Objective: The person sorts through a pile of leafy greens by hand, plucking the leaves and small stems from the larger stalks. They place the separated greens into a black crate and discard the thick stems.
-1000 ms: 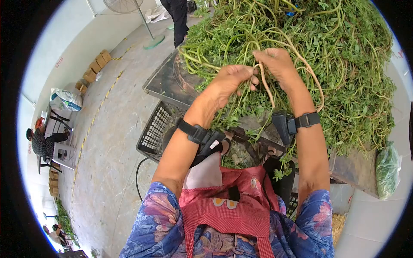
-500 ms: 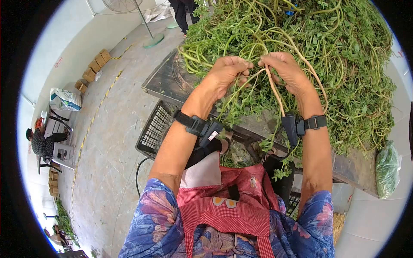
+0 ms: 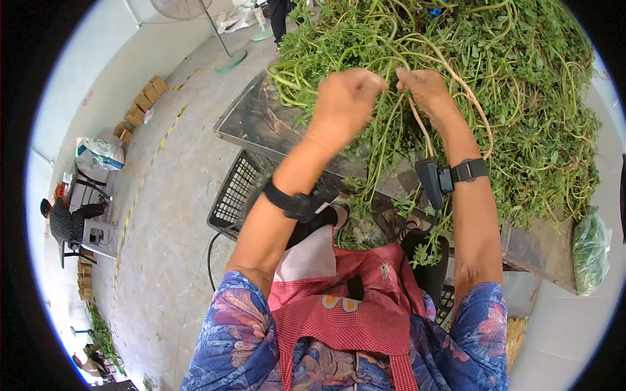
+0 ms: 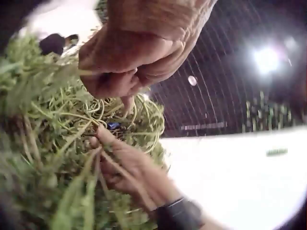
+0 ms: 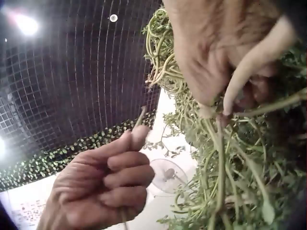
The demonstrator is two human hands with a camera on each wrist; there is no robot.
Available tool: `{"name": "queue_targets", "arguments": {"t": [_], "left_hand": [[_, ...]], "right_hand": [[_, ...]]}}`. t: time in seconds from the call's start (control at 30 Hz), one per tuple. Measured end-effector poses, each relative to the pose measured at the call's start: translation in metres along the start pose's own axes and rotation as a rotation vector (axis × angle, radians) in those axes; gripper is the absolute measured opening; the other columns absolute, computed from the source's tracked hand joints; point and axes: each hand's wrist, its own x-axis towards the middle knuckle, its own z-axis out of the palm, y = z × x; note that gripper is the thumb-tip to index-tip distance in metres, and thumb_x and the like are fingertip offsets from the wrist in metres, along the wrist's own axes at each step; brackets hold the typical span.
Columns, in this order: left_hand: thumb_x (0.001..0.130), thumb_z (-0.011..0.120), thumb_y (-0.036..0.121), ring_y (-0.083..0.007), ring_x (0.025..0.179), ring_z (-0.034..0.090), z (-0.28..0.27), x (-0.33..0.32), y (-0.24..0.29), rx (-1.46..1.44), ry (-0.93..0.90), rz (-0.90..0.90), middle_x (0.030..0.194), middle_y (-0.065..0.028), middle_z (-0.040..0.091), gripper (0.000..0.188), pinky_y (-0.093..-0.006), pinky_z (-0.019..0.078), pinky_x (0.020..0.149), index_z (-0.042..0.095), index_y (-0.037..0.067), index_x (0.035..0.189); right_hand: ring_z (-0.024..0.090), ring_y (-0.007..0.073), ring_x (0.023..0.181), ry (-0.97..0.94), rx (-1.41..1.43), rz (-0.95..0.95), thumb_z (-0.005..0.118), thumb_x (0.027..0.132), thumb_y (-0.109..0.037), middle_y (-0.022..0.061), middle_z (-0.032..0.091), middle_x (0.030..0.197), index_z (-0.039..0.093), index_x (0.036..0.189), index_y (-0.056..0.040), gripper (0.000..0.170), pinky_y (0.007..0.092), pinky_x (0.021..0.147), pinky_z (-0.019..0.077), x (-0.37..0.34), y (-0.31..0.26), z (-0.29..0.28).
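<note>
My right hand (image 3: 427, 91) pinches a thick pale stem (image 3: 420, 127) of a leafy green plant, just where it branches. Thinner green stems (image 5: 219, 167) hang from that fork in the right wrist view. My left hand (image 3: 349, 101) is raised a short way to the left, blurred in the head view. Its fingers are curled, and a short cut-like end of green stem (image 5: 142, 116) sticks up between thumb and forefinger in the right wrist view. Behind both hands lies a big heap of the same leafy stems (image 3: 521, 98) on a dark table (image 3: 241, 120).
Below the table's left end stands a black plastic crate (image 3: 235, 195). A bag of greens (image 3: 590, 251) sits at the right corner. A standing fan (image 3: 218, 39), cardboard boxes (image 3: 142, 102) and a seated person (image 3: 65, 221) are further off to the left.
My left hand has pulled up and away from the fork, and the green stems hang down below the right hand. The right hand has shifted slightly up and left.
</note>
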Motion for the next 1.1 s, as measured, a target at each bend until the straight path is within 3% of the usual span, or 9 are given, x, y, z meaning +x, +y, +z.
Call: {"name": "queue_targets", "arguments": {"t": [0.07, 0.17, 0.2, 0.3, 0.43, 0.57, 0.67, 0.9, 1.1], "left_hand": [[0.091, 0.051, 0.016, -0.0123, 0.066, 0.062, -0.029, 0.011, -0.006, -0.769, -0.26, -0.419, 0.076, -0.0035, 0.064, 0.02, -0.0251, 0.0472, 0.049, 0.062, 0.001, 0.096], [0.09, 0.052, 0.015, -0.0165, 0.072, 0.064, -0.038, 0.01, -0.006, -1.22, -0.262, -0.412, 0.085, -0.0099, 0.065, 0.022, -0.0289, 0.0553, 0.063, 0.059, -0.003, 0.101], [0.089, 0.054, 0.015, -0.0211, 0.086, 0.063, -0.04, 0.011, -0.008, -1.295, -0.304, -0.421, 0.096, -0.0162, 0.063, 0.023, -0.034, 0.0545, 0.079, 0.06, -0.005, 0.1], [0.089, 0.054, 0.014, -0.0249, 0.1, 0.059, -0.032, 0.01, -0.007, -1.332, -0.209, -0.456, 0.106, -0.0194, 0.06, 0.022, -0.0381, 0.0497, 0.089, 0.06, -0.005, 0.098], [0.087, 0.056, 0.013, -0.0263, 0.106, 0.055, -0.027, 0.007, -0.001, -1.367, -0.204, -0.427, 0.112, -0.0195, 0.058, 0.022, -0.0392, 0.0468, 0.092, 0.061, -0.006, 0.098], [0.087, 0.057, 0.013, -0.026, 0.105, 0.056, -0.016, 0.003, 0.002, -1.285, -0.152, -0.42, 0.11, -0.0186, 0.059, 0.023, -0.0377, 0.0465, 0.091, 0.06, -0.006, 0.1], [0.085, 0.059, 0.013, -0.0252, 0.103, 0.056, -0.013, 0.0, -0.001, -1.429, -0.212, -0.442, 0.104, -0.0162, 0.061, 0.025, -0.036, 0.0448, 0.093, 0.059, -0.005, 0.103], [0.085, 0.062, 0.016, -0.0157, 0.086, 0.057, -0.022, -0.014, 0.017, -1.097, -0.16, -0.384, 0.092, -0.0079, 0.064, 0.022, -0.0264, 0.0468, 0.075, 0.063, 0.0, 0.1], [0.085, 0.062, 0.017, -0.0079, 0.067, 0.055, -0.018, -0.022, 0.011, -1.106, -0.041, -0.344, 0.08, -0.0024, 0.064, 0.02, -0.0204, 0.0469, 0.06, 0.064, 0.001, 0.098]], "right_hand": [[0.055, 0.024, 0.06, -0.013, -0.001, -0.04, 0.055, 0.082, -0.049, 0.0125, 0.061, 0.066, 0.067, 0.074, -0.0009, 0.05, 0.0369, 0.064, 0.0439, -0.005, -0.006, 0.0], [0.055, 0.0235, 0.059, 0.031, -0.177, 0.016, 0.056, 0.082, -0.047, 0.0128, 0.061, 0.065, 0.067, 0.076, -0.0001, 0.049, 0.0367, 0.064, 0.0445, -0.006, -0.012, -0.004], [0.055, 0.0219, 0.059, 0.108, -0.12, -0.091, 0.059, 0.082, -0.042, 0.0119, 0.061, 0.063, 0.068, 0.079, 0.0003, 0.043, 0.0353, 0.062, 0.0446, -0.013, -0.015, -0.005], [0.054, 0.0158, 0.058, 0.368, 0.193, -0.348, 0.061, 0.082, -0.036, 0.0083, 0.061, 0.063, 0.069, 0.082, -0.0014, 0.035, 0.0319, 0.057, 0.043, -0.02, -0.009, 0.004], [0.053, 0.008, 0.064, -0.099, 0.386, -0.163, 0.063, 0.082, -0.027, 0.0034, 0.064, 0.069, 0.069, 0.086, -0.0016, 0.026, 0.026, 0.06, 0.0439, -0.073, -0.046, -0.006], [0.054, 0.01, 0.064, -0.171, 0.28, -0.296, 0.065, 0.08, -0.024, 0.0052, 0.064, 0.072, 0.067, 0.086, 0.0, 0.024, 0.0261, 0.062, 0.0442, -0.091, -0.041, 0.014], [0.054, 0.0138, 0.058, 0.007, 0.194, -0.562, 0.068, 0.076, -0.017, 0.0094, 0.062, 0.067, 0.066, 0.082, 0.0009, 0.019, 0.0279, 0.058, 0.0433, -0.099, -0.04, 0.025], [0.052, 0.0144, 0.055, 0.034, 0.18, -0.529, 0.065, 0.079, -0.015, 0.0092, 0.06, 0.066, 0.063, 0.079, -0.0001, 0.015, 0.0285, 0.055, 0.0425, -0.119, -0.041, 0.015], [0.048, 0.0123, 0.054, 0.434, 0.292, -0.546, 0.06, 0.086, -0.013, 0.0039, 0.06, 0.066, 0.058, 0.076, -0.0002, 0.017, 0.0233, 0.053, 0.04, -0.16, -0.03, 0.02]]}}
